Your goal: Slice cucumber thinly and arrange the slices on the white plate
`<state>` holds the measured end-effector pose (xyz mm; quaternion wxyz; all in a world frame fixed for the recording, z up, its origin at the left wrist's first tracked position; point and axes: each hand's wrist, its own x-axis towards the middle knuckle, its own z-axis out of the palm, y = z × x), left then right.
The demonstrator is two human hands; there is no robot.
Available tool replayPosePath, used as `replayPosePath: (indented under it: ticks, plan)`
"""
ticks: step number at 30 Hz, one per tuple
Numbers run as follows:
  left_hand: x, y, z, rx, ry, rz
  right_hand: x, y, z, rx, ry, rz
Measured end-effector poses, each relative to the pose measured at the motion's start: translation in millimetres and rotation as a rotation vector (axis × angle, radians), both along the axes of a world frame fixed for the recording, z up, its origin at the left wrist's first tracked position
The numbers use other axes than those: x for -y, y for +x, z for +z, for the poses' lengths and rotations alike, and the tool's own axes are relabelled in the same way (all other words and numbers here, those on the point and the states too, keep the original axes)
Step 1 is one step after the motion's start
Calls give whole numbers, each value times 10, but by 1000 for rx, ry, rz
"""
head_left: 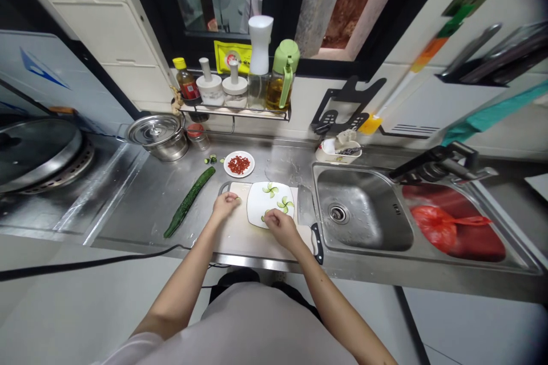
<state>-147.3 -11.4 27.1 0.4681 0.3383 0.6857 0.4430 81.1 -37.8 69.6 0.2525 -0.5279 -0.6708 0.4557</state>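
My left hand (226, 205) is closed in a pinch over the left part of the cutting board (235, 239), and a small pale-green cucumber slice seems to show at its fingertips. My right hand (281, 226) pinches a cucumber slice (264, 218) at the front edge of a white, dark-rimmed plate (257, 197). Thin cucumber slices form two pinwheel shapes on this plate, one at the back (270, 189) and one at the right (285, 204). Beside the board's right end lies a knife (317, 244) with a black riveted handle. A whole cucumber (189, 202) rests to the left.
Behind the board sit a small dish (228, 173) of red berries and some cucumber scraps (210, 159). A lidded steel pot (165, 140) stands back left, near the stove pan (38, 154). To the right is a double sink (363, 222) with a red bag (436, 228).
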Motion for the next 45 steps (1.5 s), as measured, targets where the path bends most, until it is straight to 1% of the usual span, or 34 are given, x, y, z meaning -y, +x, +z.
replayPosePath:
  ticks: [2, 5, 6, 8, 10, 12, 18, 23, 28, 32, 36, 41, 43, 45]
  plan:
    - [13, 64, 148, 154, 6, -46, -51, -22, 60, -6, 16, -22]
    - [50, 184, 414, 275, 68, -164, -144, -90, 196, -46, 26, -63]
    - [64, 221, 495, 295, 90, -201, -173, -119, 245, -75, 25, -73]
    - [89, 284, 626, 303, 127, -234, -220, -176, 327, -138, 26, -72]
    - [108, 331, 712, 294, 153, -253, -250, -219, 380, -176, 45, -62]
    - [124, 365, 764, 289, 169, -269, -264, -240, 403, -186, 70, -53]
    - [168, 413, 862, 277, 153, -279, -283, -214, 393, -222, 47, -60]
    - [180, 434, 909, 231, 175, -281, -308, -200, 418, -259, 33, -31]
    - [185, 462, 938, 97, 240, -293, -333, -193, 496, -262, -8, -22]
    - [210, 490, 981, -17, 302, -288, -336, -203, 550, -330, -104, -45]
    - [251, 499, 1024, -117, 324, -300, -320, -218, 590, -371, -215, -79]
    - [286, 497, 1035, -252, 409, -311, -296, -241, 621, -421, -388, -131]
    - [295, 499, 1014, -265, 425, -307, -295, -248, 618, -430, -421, -152]
    - [306, 500, 982, -242, 396, -267, -298, -247, 606, -433, -410, -157]
